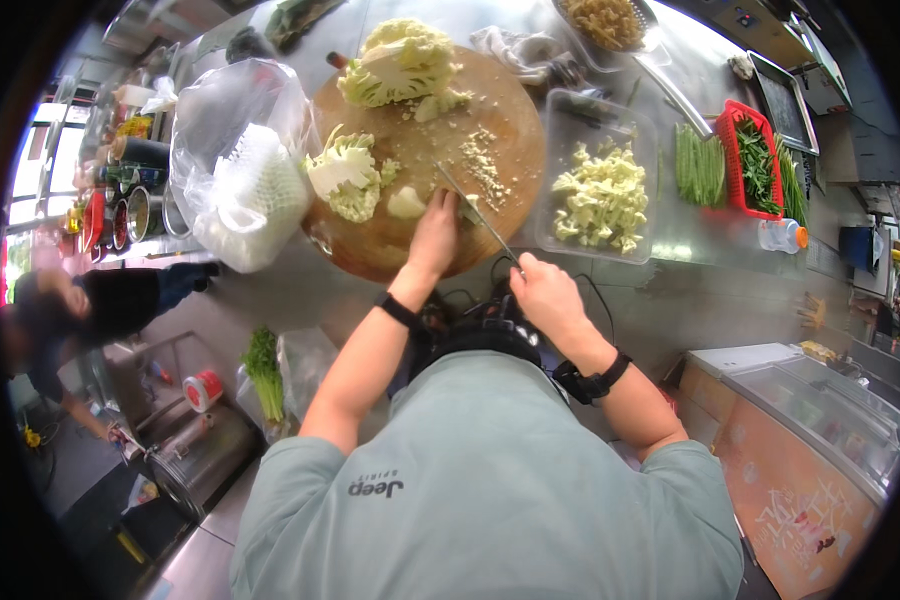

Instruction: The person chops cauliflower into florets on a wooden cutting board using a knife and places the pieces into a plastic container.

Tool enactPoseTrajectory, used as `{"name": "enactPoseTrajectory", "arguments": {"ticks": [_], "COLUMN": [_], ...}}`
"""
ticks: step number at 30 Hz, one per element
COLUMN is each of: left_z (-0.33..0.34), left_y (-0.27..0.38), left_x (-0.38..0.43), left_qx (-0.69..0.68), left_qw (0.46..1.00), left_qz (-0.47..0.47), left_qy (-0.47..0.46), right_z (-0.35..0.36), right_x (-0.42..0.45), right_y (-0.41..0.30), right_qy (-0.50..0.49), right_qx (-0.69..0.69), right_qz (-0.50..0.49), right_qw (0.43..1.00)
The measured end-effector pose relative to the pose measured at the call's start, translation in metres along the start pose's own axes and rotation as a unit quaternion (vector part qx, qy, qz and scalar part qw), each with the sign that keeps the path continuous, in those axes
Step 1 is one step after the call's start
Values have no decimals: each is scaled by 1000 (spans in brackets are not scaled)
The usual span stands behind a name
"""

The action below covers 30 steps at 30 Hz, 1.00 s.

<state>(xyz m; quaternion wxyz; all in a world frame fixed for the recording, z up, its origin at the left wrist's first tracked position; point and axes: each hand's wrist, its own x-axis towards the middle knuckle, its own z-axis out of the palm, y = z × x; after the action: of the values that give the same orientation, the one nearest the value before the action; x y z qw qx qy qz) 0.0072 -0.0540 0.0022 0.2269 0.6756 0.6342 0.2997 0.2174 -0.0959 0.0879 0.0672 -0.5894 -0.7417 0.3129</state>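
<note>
In my right hand is the handle of a kitchen knife, its blade seen nearly edge-on and slanting over a round wooden chopping board. My left hand rests on the board left of the blade, fingers together. A small cauliflower piece lies by its fingertips, against the blade; whether the fingers grip it is hidden. Left of that hand sit a loose pale chunk and a cut cauliflower section. A larger cauliflower head stands at the board's far side. Crumbs are scattered to the right.
A clear plastic tub of cut florets stands right of the board, a plastic bag with white foam netting left. Further right are green beans, a red basket and a strainer. Another person is at far left.
</note>
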Motion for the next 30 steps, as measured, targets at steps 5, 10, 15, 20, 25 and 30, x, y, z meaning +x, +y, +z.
{"name": "enactPoseTrajectory", "arguments": {"ticks": [5,10,15,20,25,30], "left_z": [1,-5,-4,-3,5,2], "left_y": [-7,-2,-6,-1,-4,-1], "left_x": [2,-12,-9,-6,-5,-4], "left_qx": [-10,-51,-41,-35,-40,-8], "left_qw": [1000,998,999,998,996,1000], "left_qz": [16,15,5,23,35,-15], "left_qy": [7,37,15,44,75,17], "right_z": [18,-5,-6,-10,8,-1], "right_x": [29,19,7,9,24,42], "right_y": [-2,-1,-1,6,8,5], "right_qy": [12,17,4,-7,-18,-16], "right_qx": [23,76,15,-12,-41,19], "right_qz": [4,-29,-57,-64,-46,-58], "right_qw": [1000,997,998,998,998,998]}}
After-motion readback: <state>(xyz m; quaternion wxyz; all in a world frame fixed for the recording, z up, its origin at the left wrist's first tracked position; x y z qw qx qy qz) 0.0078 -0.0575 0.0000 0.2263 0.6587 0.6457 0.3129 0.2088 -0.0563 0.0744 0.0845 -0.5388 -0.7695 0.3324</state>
